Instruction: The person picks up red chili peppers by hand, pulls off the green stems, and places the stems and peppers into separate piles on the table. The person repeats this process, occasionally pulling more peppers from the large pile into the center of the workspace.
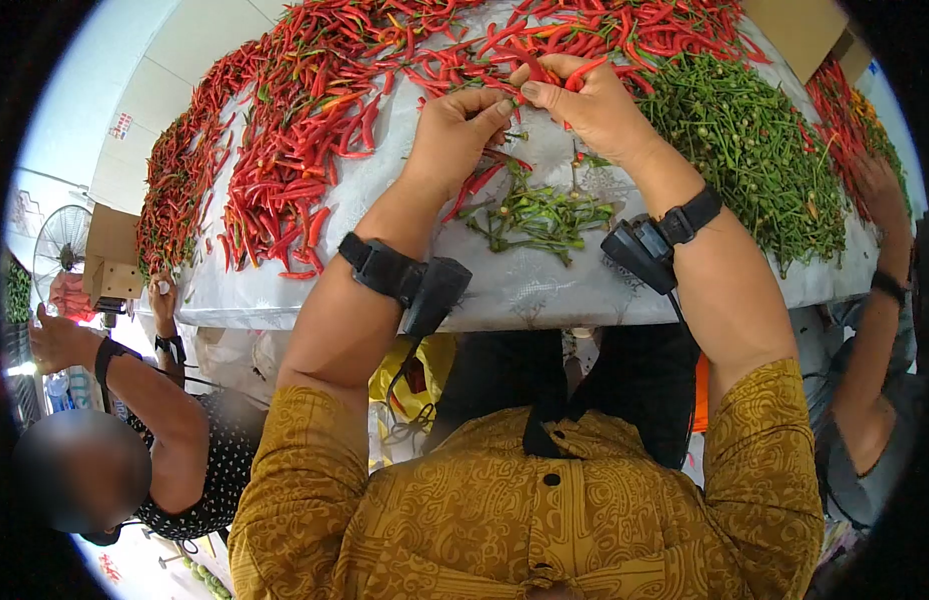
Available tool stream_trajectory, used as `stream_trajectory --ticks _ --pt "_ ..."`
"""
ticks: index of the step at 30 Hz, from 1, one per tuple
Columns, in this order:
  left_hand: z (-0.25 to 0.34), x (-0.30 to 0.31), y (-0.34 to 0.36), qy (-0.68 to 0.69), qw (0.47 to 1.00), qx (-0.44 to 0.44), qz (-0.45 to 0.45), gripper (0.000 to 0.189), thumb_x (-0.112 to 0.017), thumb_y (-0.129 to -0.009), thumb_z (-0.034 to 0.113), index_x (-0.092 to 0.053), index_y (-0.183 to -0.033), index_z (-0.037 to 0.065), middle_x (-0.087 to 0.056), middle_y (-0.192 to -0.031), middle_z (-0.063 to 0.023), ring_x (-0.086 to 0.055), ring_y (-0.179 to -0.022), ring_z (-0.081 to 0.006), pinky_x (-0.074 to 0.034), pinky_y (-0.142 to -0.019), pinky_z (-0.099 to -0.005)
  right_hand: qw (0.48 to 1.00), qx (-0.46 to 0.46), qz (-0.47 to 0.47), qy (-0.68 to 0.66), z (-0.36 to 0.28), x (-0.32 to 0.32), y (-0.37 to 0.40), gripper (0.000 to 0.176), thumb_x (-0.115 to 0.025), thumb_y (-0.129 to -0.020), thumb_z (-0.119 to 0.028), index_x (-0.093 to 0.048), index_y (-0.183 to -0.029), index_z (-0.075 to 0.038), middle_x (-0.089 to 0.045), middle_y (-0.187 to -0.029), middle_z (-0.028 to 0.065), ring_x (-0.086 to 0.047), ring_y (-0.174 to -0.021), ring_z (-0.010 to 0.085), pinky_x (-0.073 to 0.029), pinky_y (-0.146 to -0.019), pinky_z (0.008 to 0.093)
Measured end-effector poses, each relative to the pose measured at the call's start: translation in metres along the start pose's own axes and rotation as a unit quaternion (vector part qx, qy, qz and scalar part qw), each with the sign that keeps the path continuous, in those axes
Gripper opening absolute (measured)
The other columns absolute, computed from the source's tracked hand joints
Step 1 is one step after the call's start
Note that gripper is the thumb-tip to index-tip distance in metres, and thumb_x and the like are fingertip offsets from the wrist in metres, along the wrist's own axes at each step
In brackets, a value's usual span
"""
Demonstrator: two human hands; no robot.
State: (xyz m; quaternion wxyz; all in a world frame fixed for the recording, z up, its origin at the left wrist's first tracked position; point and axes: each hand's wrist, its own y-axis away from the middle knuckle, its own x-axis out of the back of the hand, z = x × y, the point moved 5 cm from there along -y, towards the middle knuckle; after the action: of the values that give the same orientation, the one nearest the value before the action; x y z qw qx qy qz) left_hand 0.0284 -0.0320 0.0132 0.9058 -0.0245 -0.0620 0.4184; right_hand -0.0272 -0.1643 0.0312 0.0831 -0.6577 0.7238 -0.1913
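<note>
Over the table, my right hand (597, 108) is closed around red chilli peppers (588, 72), which stick out past its thumb and fingers. Close beside it, my left hand (457, 132) pinches at a small green stem (513, 101) between thumb and fingertips. How the stem joins the chillies is hidden by the fingers. Below both hands lies a small heap of green stems (545, 215), with a few red chillies (477, 185) at its left edge.
A large pile of red chillies (285, 165) spreads left and across the back. Green stems (740, 150) are heaped at right on the white tablecloth (525, 300). People sit at left (175, 430) and right (875, 400). A fan (63, 238) stands far left.
</note>
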Motion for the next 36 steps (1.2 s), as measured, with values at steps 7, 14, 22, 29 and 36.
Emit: stream_trajectory --ticks 7,14,22,29,36 --pt "0.002 0.0 0.001 0.076 0.995 -0.061 -0.034 0.014 -0.056 -0.081 0.01 -0.059 -0.088 -0.001 -0.055 -0.069 -0.0017 -0.047 -0.059 -0.0083 -0.038 -0.056 -0.021 0.943 -0.116 -0.03 -0.31 0.01 -0.008 0.003 0.021 -0.055 -0.082 -0.021 -0.055 -0.091 -0.002 -0.046 -0.06 -0.0012 -0.039 -0.044 0.0062 -0.032 -0.044 0.0209" --pt "0.007 -0.003 0.004 0.148 0.981 -0.099 -0.079 0.014 -0.054 -0.081 0.007 -0.059 -0.091 -0.002 -0.055 -0.069 -0.0033 -0.047 -0.061 -0.0098 -0.037 -0.056 -0.0218 0.885 -0.149 -0.01 -0.441 0.022 -0.003 -0.002 0.019 -0.052 -0.084 -0.019 -0.055 -0.091 -0.002 -0.048 -0.065 0.0009 -0.04 -0.047 0.0078 -0.031 -0.045 0.0215" --pt "0.024 -0.009 0.011 -0.166 0.965 -0.182 -0.088 0.027 -0.065 -0.07 0.011 -0.06 -0.095 0.002 -0.056 -0.085 -0.0039 -0.051 -0.077 -0.013 -0.041 -0.069 -0.0249 0.859 -0.118 0.032 -0.498 0.026 0.014 -0.004 0.013 -0.051 -0.082 -0.014 -0.053 -0.081 -0.001 -0.053 -0.072 0.0036 -0.041 -0.048 0.0093 -0.031 -0.045 0.0225" --pt "0.023 -0.013 0.018 -0.462 0.825 -0.276 -0.175 0.028 -0.068 -0.057 0.013 -0.065 -0.085 0.009 -0.054 -0.094 -0.0084 -0.048 -0.091 -0.0258 -0.038 -0.082 -0.0358 0.877 -0.092 0.092 -0.462 0.029 0.021 -0.005 0.01 -0.058 -0.077 -0.01 -0.055 -0.082 -0.002 -0.054 -0.067 0.0059 -0.041 -0.046 0.0107 -0.031 -0.043 0.024" --pt "0.023 -0.01 0.018 -0.455 0.821 -0.315 -0.14 0.014 -0.067 -0.059 0.014 -0.065 -0.073 0.012 -0.055 -0.087 -0.0052 -0.05 -0.083 -0.0247 -0.039 -0.075 -0.0348 0.889 -0.086 0.07 -0.445 0.026 0.02 -0.004 0.01 -0.055 -0.079 -0.011 -0.054 -0.084 -0.003 -0.055 -0.073 0.0054 -0.044 -0.051 0.0102 -0.031 -0.046 0.0228"
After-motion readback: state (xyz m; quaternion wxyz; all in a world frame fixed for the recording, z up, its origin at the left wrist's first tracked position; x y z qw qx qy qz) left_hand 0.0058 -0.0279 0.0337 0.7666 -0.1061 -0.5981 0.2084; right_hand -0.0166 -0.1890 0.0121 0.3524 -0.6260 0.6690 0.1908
